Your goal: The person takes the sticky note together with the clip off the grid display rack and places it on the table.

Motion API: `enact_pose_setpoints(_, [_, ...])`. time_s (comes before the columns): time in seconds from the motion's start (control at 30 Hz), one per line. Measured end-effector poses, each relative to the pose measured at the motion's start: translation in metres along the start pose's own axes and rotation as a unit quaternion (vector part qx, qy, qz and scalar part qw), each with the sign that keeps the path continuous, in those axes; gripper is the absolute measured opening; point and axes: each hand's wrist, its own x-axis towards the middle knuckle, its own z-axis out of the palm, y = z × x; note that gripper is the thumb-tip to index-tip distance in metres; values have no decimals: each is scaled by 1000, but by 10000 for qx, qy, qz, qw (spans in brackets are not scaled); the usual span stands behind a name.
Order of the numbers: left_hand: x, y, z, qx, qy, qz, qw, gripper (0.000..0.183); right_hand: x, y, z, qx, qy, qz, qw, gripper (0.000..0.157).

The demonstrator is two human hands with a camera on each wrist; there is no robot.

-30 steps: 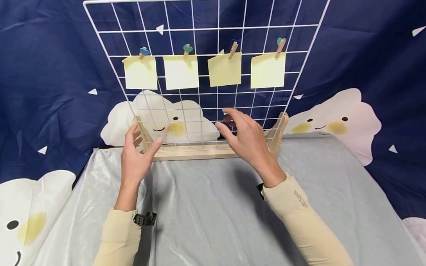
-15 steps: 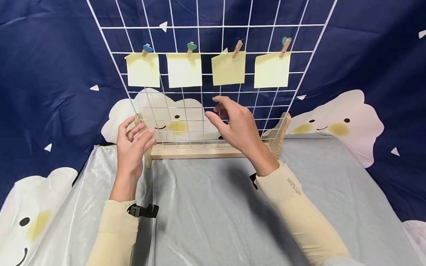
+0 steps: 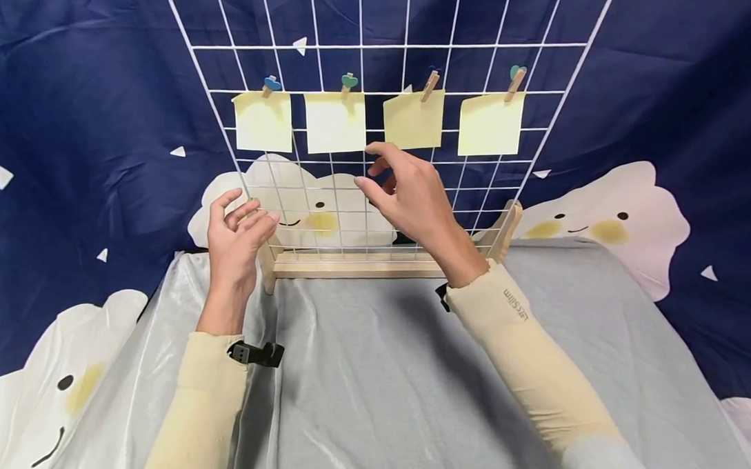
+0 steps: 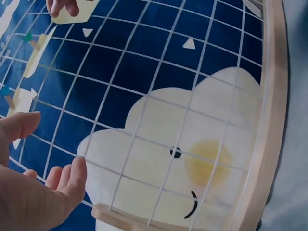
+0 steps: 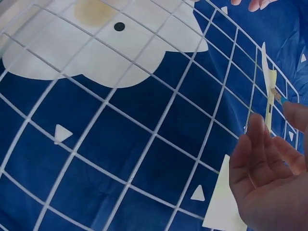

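Altogether, four clips (image 3: 430,85) hold four notes (image 3: 336,123) — two hands (image 3: 414,192) hover nearby.

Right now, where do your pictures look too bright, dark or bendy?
Head view: the second note from the left glares nearly white, and a dark shadow lies on the grey cloth beside the right sleeve; left wrist view: dimmer, with the wooden stand bowed; right wrist view: also dim, the grid curving.

I see the person's left hand (image 3: 230,252) pointing to about twelve o'clock, fingers (image 3: 222,204) loosely curved, while the right hand (image 3: 414,198) points toward eleven o'clock, thumb (image 3: 374,192) apart from the bent fingers.
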Motion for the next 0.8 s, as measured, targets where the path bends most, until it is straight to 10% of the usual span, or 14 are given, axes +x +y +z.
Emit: enact_pose_setpoints(0.8, [29,13,19,-1176,309,-345,9920,61,54,-22,-2,373,-347,207,9985,38])
